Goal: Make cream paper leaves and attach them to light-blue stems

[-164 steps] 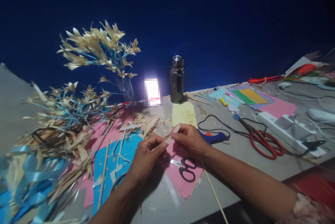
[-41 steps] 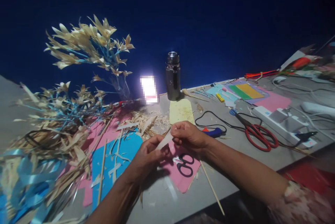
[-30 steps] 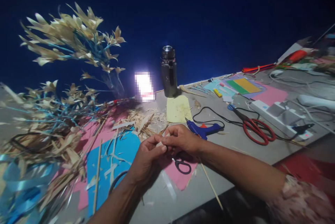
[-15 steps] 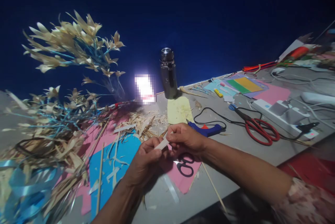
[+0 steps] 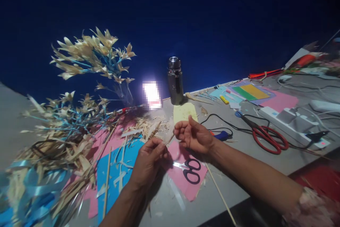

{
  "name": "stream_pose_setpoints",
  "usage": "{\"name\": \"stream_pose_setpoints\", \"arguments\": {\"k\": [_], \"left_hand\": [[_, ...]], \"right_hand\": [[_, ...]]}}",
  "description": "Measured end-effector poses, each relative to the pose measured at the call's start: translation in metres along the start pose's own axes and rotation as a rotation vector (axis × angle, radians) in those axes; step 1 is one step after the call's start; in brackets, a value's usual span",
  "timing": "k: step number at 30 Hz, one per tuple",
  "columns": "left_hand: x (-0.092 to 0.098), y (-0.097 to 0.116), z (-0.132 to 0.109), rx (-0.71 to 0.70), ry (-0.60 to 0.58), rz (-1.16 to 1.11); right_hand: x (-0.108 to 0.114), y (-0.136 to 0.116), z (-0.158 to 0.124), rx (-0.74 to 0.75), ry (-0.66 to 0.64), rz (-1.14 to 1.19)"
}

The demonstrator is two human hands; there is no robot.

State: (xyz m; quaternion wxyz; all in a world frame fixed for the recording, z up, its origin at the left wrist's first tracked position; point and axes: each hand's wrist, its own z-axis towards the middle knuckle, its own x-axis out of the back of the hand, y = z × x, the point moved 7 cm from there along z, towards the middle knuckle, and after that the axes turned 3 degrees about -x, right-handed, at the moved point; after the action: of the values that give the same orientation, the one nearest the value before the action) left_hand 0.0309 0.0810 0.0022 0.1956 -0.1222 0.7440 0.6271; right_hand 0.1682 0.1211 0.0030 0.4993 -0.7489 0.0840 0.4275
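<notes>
My left hand (image 5: 150,161) is closed, thumb pressed against the forefinger, over the front of the table. What it pinches, if anything, is too thin or hidden to make out. My right hand (image 5: 196,135) is turned palm up beside it, with the thumb raised and the fingers loosely curled, and no object shows in it. Just below lie small black-handled scissors (image 5: 191,171) on a pink sheet (image 5: 190,191). Behind the right wrist, a blue glue gun (image 5: 222,135) is partly covered. Dry husk scraps (image 5: 152,124) are heaped beyond the left hand.
Husk flowers on blue stems (image 5: 92,53) rise at the left, above blue ribbon (image 5: 39,184) and a blue sheet (image 5: 114,163). A dark flask (image 5: 175,85) stands at the back. Red-handled scissors (image 5: 268,140) and a power strip (image 5: 276,115) lie on the right, with cords around.
The pale strip that both hands held between them is no longer clearly visible. My right hand has come away from the left and turned palm up. The view has shifted slightly.
</notes>
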Motion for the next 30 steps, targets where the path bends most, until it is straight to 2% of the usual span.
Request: {"name": "stream_pose_setpoints", "arguments": {"k": [4, 9, 14, 18, 22, 25, 27, 30], "left_hand": [[0.0, -0.009, 0.0, 0.027, -0.009, 0.026], [-0.003, -0.018, 0.0, 0.046, -0.011, 0.011], [-0.005, -0.014, 0.0, 0.004, -0.029, -0.011], [-0.005, -0.005, 0.001, -0.014, -0.049, -0.056], [-0.008, 0.0, 0.002, 0.014, -0.128, -0.088], [-0.006, 0.001, 0.001, 0.034, -0.094, -0.105], [-0.005, -0.001, 0.0, 0.054, -0.072, -0.096], [-0.009, -0.005, -0.003, 0.074, -0.11, -0.021]], "right_hand": [[-0.005, 0.024, -0.001, -0.042, 0.029, -0.104], [-0.001, 0.031, -0.003, -0.018, 0.131, -0.221], [-0.004, 0.025, -0.006, 0.019, 0.152, -0.175], [0.003, 0.011, -0.004, 0.092, 0.221, -0.121], [0.007, 0.001, -0.001, 0.14, 0.234, -0.11], [0.006, -0.002, -0.003, 0.171, 0.24, -0.103], [0.004, -0.001, -0.004, 0.167, 0.239, -0.128], [0.003, 0.003, -0.007, 0.148, 0.244, -0.24]]}}
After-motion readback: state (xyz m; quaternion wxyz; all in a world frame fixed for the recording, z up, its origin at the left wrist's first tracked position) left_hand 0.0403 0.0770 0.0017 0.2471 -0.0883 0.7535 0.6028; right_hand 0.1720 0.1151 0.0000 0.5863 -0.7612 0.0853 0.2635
